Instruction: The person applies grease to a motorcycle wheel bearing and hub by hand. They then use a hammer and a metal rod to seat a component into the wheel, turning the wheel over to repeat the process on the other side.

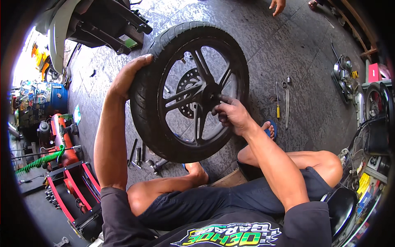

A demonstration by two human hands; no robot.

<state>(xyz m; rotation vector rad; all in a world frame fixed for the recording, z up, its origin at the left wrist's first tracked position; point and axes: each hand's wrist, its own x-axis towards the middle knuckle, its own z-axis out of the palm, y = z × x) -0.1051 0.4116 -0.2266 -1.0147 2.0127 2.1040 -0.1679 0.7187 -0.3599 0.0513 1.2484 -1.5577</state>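
Note:
A black motorcycle wheel (142, 111) with its tyre on stands tilted upright in front of me, above the floor between my legs. My left hand (129, 76) is closed round the tyre at its upper left, with the thumb along the tread. At the wheel's middle, my right hand (234, 115) has its index finger stretched out against the hub (209, 92). Its other fingers are loosely curled, and I see nothing held in them. Behind the spokes shows a drilled brake disc (186, 84). Whether the fingertip enters the hub's bore is hard to see.
A yellow-handled screwdriver (278, 111) and a long spanner (286, 105) lie right of the wheel. Several tools (138, 155) lie below it. Motorcycle bodywork (98, 29) stands upper left; a red tool rack (69, 189) is at lower left. Another person's hand (278, 5) shows at the top.

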